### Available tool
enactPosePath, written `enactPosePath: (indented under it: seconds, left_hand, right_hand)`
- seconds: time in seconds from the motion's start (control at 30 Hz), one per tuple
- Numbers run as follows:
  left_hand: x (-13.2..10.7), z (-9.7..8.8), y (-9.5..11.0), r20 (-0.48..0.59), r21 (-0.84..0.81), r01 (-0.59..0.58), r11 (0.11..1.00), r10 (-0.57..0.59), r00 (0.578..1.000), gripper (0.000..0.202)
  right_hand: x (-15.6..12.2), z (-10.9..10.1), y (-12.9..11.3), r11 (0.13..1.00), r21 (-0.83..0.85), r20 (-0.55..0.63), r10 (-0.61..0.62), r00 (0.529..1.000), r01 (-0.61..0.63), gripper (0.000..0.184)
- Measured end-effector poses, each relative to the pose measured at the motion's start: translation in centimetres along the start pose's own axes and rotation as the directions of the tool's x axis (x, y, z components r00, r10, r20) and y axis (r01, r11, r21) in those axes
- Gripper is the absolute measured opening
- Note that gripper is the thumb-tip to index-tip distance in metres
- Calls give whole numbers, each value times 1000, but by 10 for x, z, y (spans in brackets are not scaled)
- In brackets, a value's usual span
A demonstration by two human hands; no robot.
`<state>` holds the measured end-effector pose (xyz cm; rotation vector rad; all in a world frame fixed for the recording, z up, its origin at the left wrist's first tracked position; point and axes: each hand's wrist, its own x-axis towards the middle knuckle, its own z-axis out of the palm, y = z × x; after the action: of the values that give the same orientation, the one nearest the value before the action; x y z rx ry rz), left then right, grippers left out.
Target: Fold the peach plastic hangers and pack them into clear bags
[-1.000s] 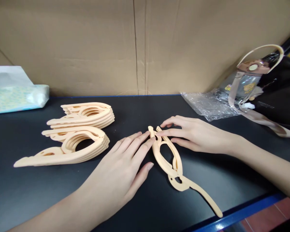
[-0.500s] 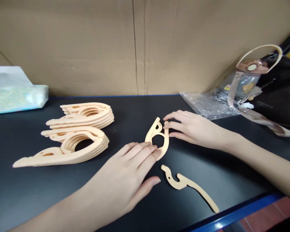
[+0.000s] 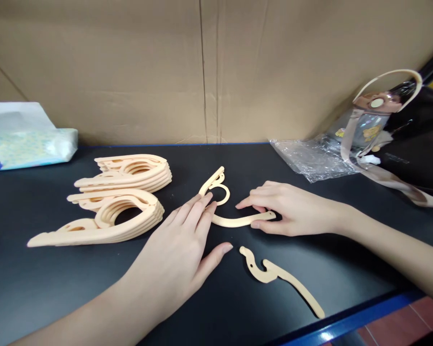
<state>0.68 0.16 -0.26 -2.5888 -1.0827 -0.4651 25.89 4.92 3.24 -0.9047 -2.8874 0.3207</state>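
Note:
A thin peach plastic piece (image 3: 228,211), curved with a ring at its far end, lies on the black table (image 3: 39,288) between my hands. My left hand (image 3: 182,250) rests flat, fingers stretched out, with the fingertips touching the piece near the ring. My right hand (image 3: 285,209) pinches the piece's right end between thumb and fingers. A second peach piece (image 3: 279,278), hooked at one end with a long tail, lies apart near the front edge.
Two stacks of the same peach pieces (image 3: 111,206) sit at the left. A tissue pack (image 3: 25,139) lies far left, a clear plastic bag (image 3: 310,158) and a strapped bottle (image 3: 368,125) at the right. A cardboard wall (image 3: 202,67) stands behind.
The folded assembly came apart: the hooked piece stayed near the front edge, while my hands swung the curved piece open and turned it toward the left.

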Motion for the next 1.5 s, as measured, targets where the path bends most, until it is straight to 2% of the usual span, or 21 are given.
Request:
enactPosePath:
  seconds: [0.1, 0.17, 0.27, 0.33, 0.47, 0.57, 0.63, 0.8, 0.87, 0.97, 1.07, 1.13, 1.23, 1.37, 1.5]
  left_hand:
    - [4, 3, -1, -14, 38, -1, 999, 1, 1000, 64]
    - [7, 4, -2, -26, 51, -8, 999, 9, 1000, 68]
    - [11, 4, -3, -41, 78, -4, 997, 7, 999, 69]
    - [15, 3, 0, -43, 85, -11, 996, 15, 999, 63]
    - [20, 1, 10, -9, -5, -122, 993, 122, 993, 45]
    - [20, 0, 14, 23, -66, -149, 987, 151, 988, 41]
    - [18, -1, 12, 29, -102, -146, 984, 150, 988, 39]
    - [8, -6, 3, 44, -108, -134, 985, 140, 989, 35]
    - [8, -7, 4, 29, -98, -135, 986, 139, 990, 35]
    - [18, -4, 12, -14, -112, -163, 980, 163, 987, 35]
    - [31, 2, 22, -37, -165, -183, 969, 179, 983, 28]
    - [39, 5, 26, -14, -234, -164, 958, 165, 986, 20]
    - [43, 8, 26, 35, -336, -106, 936, 125, 992, 23]
    - [41, 8, 22, 51, -470, -27, 882, 57, 997, 19]
    - [38, 8, 20, 46, -566, -2, 825, 34, 998, 16]
  right_hand:
    - [2, 1, 0, 999, -28, -12, -23, 1000, 23, 39]
    - [1, -1, 2, 994, -104, -67, -43, 997, 36, 41]
    - [-4, -9, -1, 968, -250, -184, -63, 981, 15, 34]
    - [-9, -13, -10, 964, -264, -211, -75, 975, 17, 31]
    - [-23, -3, -36, 986, -137, -157, -119, 981, 97, 39]
    - [-37, 9, -44, 992, -72, -118, -113, 987, 105, 24]
    - [-47, 11, -41, 997, -35, -100, -70, 993, 66, 12]
    - [-68, 2, -21, 995, 92, -52, 54, 997, -49, 8]
    - [-71, 3, -17, 993, 79, -100, 91, 991, -83, 9]
    - [-68, 11, -19, 996, -21, -219, 77, 973, -84, 24]
    - [-61, 20, -26, 991, -105, -311, 46, 949, -82, 13]
    - [-57, 23, -29, 989, -108, -362, 56, 930, -102, 15]
    - [-55, 24, -31, 989, -5, -413, 130, 901, -145, 13]
    - [-54, 24, -31, 962, 208, -411, 252, 876, -179, 11]
    - [-53, 25, -32, 941, 289, -415, 289, 863, -176, 12]
